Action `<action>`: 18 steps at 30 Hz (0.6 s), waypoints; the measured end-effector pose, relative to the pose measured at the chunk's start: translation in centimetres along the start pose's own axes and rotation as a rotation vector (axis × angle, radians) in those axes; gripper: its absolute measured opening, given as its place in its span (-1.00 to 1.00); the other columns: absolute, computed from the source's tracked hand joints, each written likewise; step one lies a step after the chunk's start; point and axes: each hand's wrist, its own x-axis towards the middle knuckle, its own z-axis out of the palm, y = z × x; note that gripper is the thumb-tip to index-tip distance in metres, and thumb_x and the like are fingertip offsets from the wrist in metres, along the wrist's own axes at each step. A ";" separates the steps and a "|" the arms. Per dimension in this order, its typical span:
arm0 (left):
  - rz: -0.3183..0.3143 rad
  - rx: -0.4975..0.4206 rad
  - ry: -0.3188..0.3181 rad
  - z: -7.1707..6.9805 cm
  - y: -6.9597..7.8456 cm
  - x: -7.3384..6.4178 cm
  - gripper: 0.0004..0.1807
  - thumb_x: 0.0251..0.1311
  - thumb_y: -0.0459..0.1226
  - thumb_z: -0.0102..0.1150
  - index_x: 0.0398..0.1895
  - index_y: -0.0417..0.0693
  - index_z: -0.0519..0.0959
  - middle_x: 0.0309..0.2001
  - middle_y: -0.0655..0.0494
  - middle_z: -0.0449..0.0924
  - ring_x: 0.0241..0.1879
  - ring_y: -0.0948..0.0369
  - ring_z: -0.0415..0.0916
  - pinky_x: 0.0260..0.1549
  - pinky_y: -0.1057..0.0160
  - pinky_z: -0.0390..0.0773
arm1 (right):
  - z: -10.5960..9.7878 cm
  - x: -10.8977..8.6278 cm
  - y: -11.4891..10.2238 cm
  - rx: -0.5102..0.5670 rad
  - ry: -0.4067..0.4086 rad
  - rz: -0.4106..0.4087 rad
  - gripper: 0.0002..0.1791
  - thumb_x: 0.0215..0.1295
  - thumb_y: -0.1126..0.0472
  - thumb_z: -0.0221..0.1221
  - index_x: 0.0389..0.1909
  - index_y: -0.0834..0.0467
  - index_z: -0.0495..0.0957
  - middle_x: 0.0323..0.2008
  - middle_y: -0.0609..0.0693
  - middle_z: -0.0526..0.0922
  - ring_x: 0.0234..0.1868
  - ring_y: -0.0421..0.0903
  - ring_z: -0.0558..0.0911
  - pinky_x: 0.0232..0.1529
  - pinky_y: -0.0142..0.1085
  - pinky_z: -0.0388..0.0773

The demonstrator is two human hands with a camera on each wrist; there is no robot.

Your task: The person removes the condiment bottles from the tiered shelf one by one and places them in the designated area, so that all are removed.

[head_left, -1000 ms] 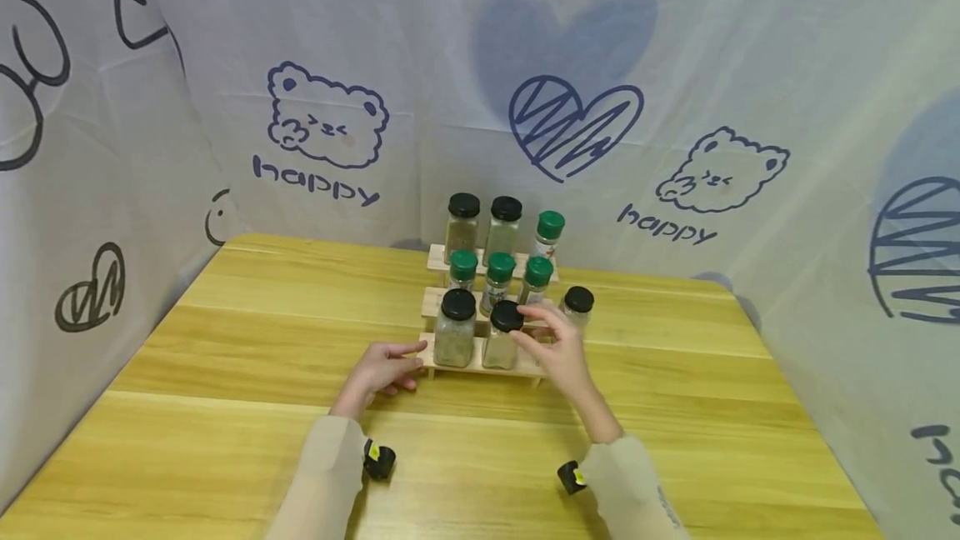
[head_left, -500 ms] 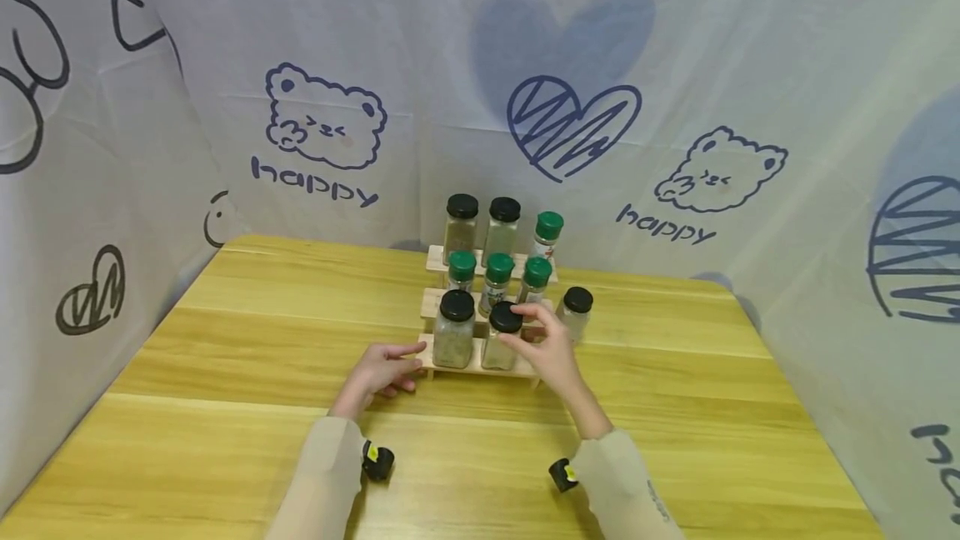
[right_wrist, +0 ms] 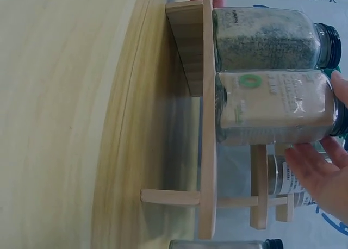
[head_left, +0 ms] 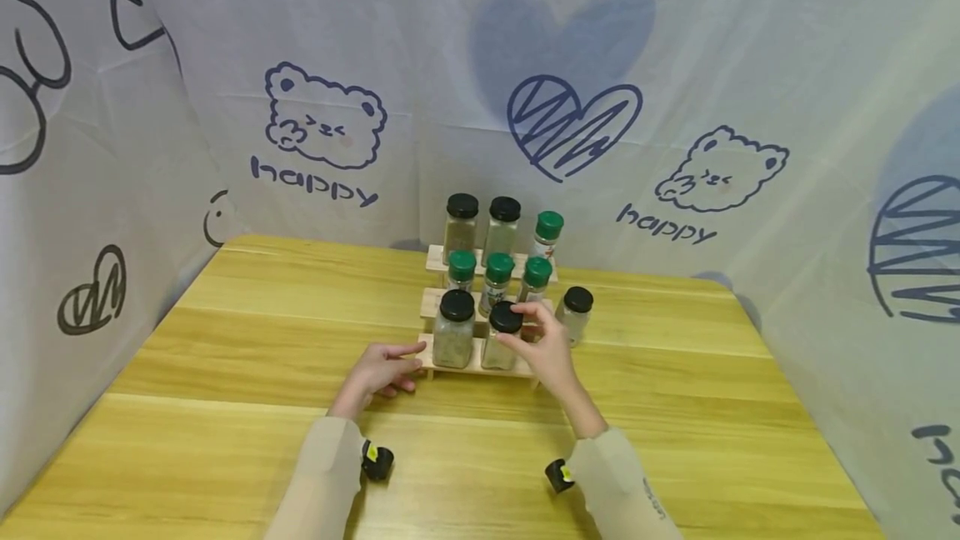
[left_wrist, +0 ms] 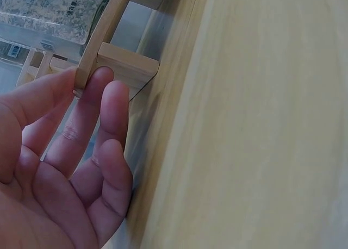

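Observation:
My left hand (head_left: 373, 373) pinches the left end of the front shelf of a three-tier wooden spice rack (head_left: 426, 354). The left wrist view shows thumb and fingertips on the shelf end (left_wrist: 92, 61), other fingers curled below. With my right hand (head_left: 552, 350) I hold a black-lidded spice jar (head_left: 497, 351) by its lid and neck. This jar stands upright on the front shelf, with pale contents in the right wrist view (right_wrist: 277, 105). Left of it stands another black-lidded jar (head_left: 453, 344) with speckled contents; the two are close together.
Green-capped spice bottles (head_left: 495, 294) line the middle shelf. On the top shelf are two black-lidded jars (head_left: 461, 236) and a green-capped bottle (head_left: 547, 233). Another black-lidded jar (head_left: 575, 319) stands right of the rack. A printed cloth (head_left: 450, 65) hangs behind the wooden table (head_left: 225, 340).
My right hand has shifted slightly left with its wrist, staying at the jar's lid. The left hand and the rack look unmoved.

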 end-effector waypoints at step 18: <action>0.006 0.006 0.006 0.1 0.0 -0.2 -0.61 0.15 -0.30 0.10 0.09 -0.10 0.46 -0.23 -0.07 0.61 -0.61 0.22 0.53 -0.71 0.34 0.41 | -0.4 -0.5 0.6 -0.005 0.080 -0.105 -0.65 -0.14 0.58 0.26 -0.25 0.53 0.44 -0.21 0.36 0.50 -0.31 0.16 0.56 -0.38 -0.09 0.56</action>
